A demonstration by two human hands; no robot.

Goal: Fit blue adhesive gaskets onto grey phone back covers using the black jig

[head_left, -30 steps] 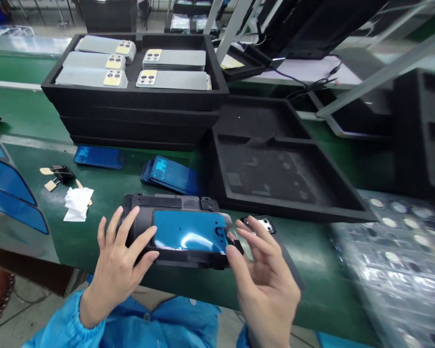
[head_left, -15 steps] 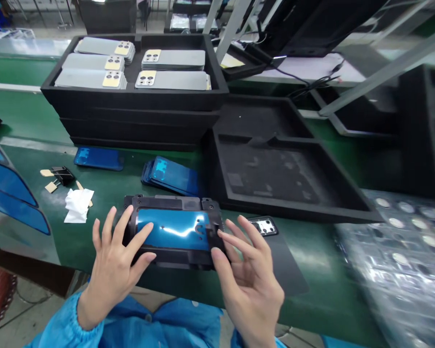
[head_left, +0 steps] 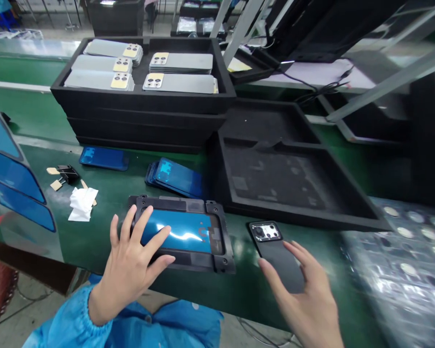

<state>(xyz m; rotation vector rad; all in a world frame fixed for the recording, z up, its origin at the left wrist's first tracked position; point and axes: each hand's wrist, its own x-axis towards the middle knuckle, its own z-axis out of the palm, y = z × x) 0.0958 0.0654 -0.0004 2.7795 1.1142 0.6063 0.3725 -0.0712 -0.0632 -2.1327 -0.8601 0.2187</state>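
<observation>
A black fixture point(head_left: 223, 261) lies on the bench in front of me, with a sheet of shiny blue film point(head_left: 183, 231) set in its recess. Spread across the fixture's left end is my left hand point(head_left: 136, 258), open, its fingertips over the film. To the right lies a dark grey phone back cover point(head_left: 281, 261) with a camera cutout at its top. My right hand point(head_left: 304, 290) is at this cover, thumb by its left edge and index finger over its upper part. The thumb and index finger are apart; the other fingers are mostly hidden.
Stacked black trays point(head_left: 145, 106) at the back hold pale phone covers point(head_left: 181, 83). Another black tray point(head_left: 293, 212) stands right of centre. Blue film pieces point(head_left: 181, 178), a binder clip point(head_left: 68, 174) and a crumpled tissue point(head_left: 82, 204) lie behind the fixture. Clear plastic trays point(head_left: 402, 270) sit far right.
My right hand has left the fixture's right end and moved right to the dark phone cover. My left hand stays on the fixture, shifted slightly over the film.
</observation>
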